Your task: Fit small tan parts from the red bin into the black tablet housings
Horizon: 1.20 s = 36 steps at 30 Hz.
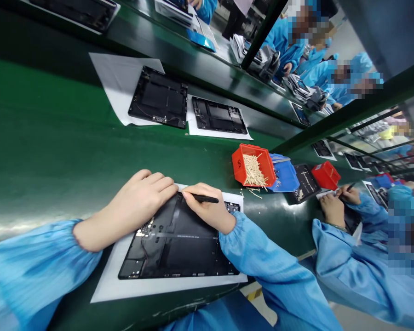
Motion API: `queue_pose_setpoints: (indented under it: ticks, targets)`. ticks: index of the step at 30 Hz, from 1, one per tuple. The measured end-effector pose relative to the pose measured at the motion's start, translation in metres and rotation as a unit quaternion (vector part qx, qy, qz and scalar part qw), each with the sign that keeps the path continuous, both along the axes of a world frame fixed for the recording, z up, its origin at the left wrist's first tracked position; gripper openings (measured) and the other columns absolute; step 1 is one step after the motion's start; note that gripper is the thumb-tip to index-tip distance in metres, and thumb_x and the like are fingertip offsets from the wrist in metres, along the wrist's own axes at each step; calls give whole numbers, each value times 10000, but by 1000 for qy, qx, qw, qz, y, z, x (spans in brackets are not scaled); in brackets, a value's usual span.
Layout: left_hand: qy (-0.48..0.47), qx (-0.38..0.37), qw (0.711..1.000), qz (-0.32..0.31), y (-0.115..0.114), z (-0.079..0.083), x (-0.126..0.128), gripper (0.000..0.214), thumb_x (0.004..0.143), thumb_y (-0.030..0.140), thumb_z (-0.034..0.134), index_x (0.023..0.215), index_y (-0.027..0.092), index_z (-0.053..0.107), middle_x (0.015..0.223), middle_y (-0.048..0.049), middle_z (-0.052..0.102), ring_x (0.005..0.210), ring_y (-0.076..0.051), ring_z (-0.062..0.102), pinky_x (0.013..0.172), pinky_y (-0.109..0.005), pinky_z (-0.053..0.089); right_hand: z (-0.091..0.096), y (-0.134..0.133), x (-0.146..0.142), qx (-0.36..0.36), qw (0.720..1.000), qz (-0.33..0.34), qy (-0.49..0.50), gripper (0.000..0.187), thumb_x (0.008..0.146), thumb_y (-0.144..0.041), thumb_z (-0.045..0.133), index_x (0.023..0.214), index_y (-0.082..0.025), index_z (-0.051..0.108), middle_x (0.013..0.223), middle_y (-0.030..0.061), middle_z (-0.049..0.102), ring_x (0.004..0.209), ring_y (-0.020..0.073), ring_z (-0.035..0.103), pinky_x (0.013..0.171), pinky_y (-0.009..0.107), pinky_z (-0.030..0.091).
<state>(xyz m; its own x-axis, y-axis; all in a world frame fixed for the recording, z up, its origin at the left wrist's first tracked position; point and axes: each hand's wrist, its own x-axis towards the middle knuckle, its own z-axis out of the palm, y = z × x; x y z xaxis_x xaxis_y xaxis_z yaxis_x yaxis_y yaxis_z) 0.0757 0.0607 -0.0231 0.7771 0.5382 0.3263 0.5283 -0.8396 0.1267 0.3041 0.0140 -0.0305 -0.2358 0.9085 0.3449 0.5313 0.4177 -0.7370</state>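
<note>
Black tablet rear housing (177, 248) lies on a white sheet (169, 290) on the green belt bench (44, 138). Right hand (209, 210): narrow grip, holding a black pen-shaped tool (207, 198), tip toward the housing's far edge. Left hand (141, 201): open grip, fingers flat at that edge, nothing held that shows. Step looks like edge work on the housing. Open belt beyond that edge, up to the red bin (251, 166) of wooden sticks.
</note>
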Motion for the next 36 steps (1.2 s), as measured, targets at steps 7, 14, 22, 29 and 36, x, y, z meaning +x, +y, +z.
queue_pose_setpoints:
  ticks: [7, 14, 22, 29, 36]
  targets:
    - [-12, 1, 1000, 1, -2, 2, 2, 267, 1074, 148, 472, 1036, 196, 731, 981, -84, 762, 895, -273, 655, 809, -445, 421, 2, -1, 3, 4, 1000, 20, 17, 240, 1073, -343, 658, 987, -222, 847, 945, 65, 838, 822, 186, 760, 812, 330, 643]
    - [-1, 24, 1000, 6, -2, 2, 4, 283, 1094, 163, 437, 1054, 180, 716, 982, -69, 763, 896, -269, 653, 803, -441, 443, 1, -1, 4, 13, 1000, 24, 15, 236, 1080, -337, 661, 1001, -218, 849, 957, 63, 847, 831, 183, 770, 816, 326, 645]
    - [-27, -19, 999, 4, 5, -5, 2, 346, 1129, 250, 391, 1063, 206, 727, 1000, -59, 769, 903, -257, 662, 791, -419, 440, 3, 1, 6, -30, 997, 44, 62, 224, 1073, -345, 679, 1073, -206, 855, 1019, 69, 848, 888, 183, 784, 867, 323, 645]
    - [-11, -45, 999, -10, 13, -9, -4, 343, 1114, 284, 426, 1042, 228, 757, 1020, -67, 770, 894, -255, 662, 788, -410, 442, 18, -2, 15, -179, 961, 14, 209, 351, 1004, -527, 730, 1039, -196, 843, 793, 16, 781, 575, 123, 681, 614, 279, 622]
    - [49, -19, 999, 1, 10, -8, -5, 369, 1009, 92, 417, 1049, 230, 756, 1037, -77, 782, 933, -276, 695, 831, -421, 473, 48, 1, 67, -84, 934, -167, 304, 352, 950, -544, 764, 1024, -204, 815, 682, -17, 724, 512, 103, 645, 495, 215, 530]
